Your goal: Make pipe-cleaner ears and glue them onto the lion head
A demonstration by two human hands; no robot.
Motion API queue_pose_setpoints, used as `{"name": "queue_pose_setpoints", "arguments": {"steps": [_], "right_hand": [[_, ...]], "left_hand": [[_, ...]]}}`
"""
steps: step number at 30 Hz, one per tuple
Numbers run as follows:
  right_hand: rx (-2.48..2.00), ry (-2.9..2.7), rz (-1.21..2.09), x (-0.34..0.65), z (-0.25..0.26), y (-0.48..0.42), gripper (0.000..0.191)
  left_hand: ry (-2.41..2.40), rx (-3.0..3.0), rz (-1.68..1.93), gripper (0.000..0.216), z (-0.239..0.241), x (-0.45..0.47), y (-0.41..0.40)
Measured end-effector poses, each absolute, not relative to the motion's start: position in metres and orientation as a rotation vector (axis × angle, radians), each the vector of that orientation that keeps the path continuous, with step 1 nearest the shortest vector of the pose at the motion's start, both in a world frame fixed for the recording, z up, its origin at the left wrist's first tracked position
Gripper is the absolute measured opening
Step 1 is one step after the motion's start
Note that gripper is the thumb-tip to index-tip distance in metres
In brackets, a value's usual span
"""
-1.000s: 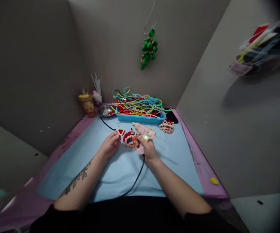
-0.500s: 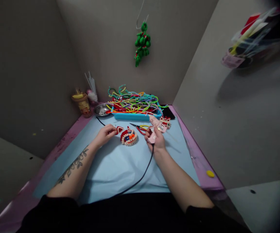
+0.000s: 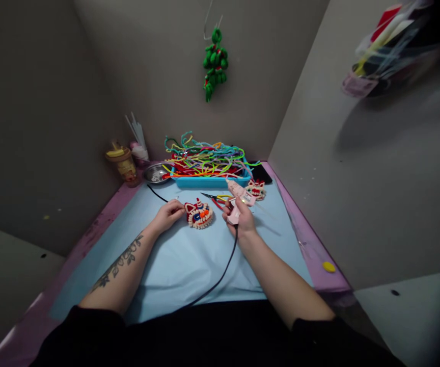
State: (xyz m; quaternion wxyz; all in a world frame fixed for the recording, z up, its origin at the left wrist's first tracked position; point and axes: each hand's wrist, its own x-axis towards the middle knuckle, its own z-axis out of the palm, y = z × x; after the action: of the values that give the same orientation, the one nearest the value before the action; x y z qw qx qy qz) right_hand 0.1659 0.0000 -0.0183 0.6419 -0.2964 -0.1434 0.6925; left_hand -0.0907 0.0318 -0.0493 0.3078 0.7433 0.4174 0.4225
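A red, white and blue pipe-cleaner lion head lies on the light blue mat. My left hand pinches a small red ear piece against the head's upper left edge. My right hand is closed around a pink glue gun, held up and to the right of the head, its nozzle pointing away. The gun's black cord trails back toward me. Red-handled scissors lie between the head and the gun.
A blue tray piled with coloured pipe cleaners stands at the back. A second lion head lies by it, next to a black phone. A metal bowl, a yellow-lidded cup and glue sticks stand back left. Green ornament hangs on the wall.
My right hand has drawn the glue gun away from the lion head to the right. My left hand has brought the red ear piece against the head.
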Motion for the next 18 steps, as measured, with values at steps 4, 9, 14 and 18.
{"name": "queue_pose_setpoints", "arguments": {"steps": [4, 9, 14, 18], "right_hand": [[-0.681, -0.321, 1.573, 0.1648, -0.0167, 0.0000, 0.019], [-0.701, -0.317, 1.570, 0.1649, -0.0182, 0.0012, 0.018], [-0.672, -0.348, 1.562, 0.1647, -0.0195, 0.0012, 0.020], [-0.664, -0.340, 1.563, 0.1639, -0.0202, 0.0010, 0.019]], "left_hand": [[1.098, 1.896, 1.111, 0.008, -0.0485, -0.0890, 0.0303], [1.095, 1.741, 1.125, 0.007, -0.0467, -0.0870, 0.0281], [1.103, 1.735, 1.148, 0.006, -0.0462, -0.0843, 0.0270], [1.133, 1.789, 1.149, 0.004, -0.0443, -0.0813, 0.0245]]}}
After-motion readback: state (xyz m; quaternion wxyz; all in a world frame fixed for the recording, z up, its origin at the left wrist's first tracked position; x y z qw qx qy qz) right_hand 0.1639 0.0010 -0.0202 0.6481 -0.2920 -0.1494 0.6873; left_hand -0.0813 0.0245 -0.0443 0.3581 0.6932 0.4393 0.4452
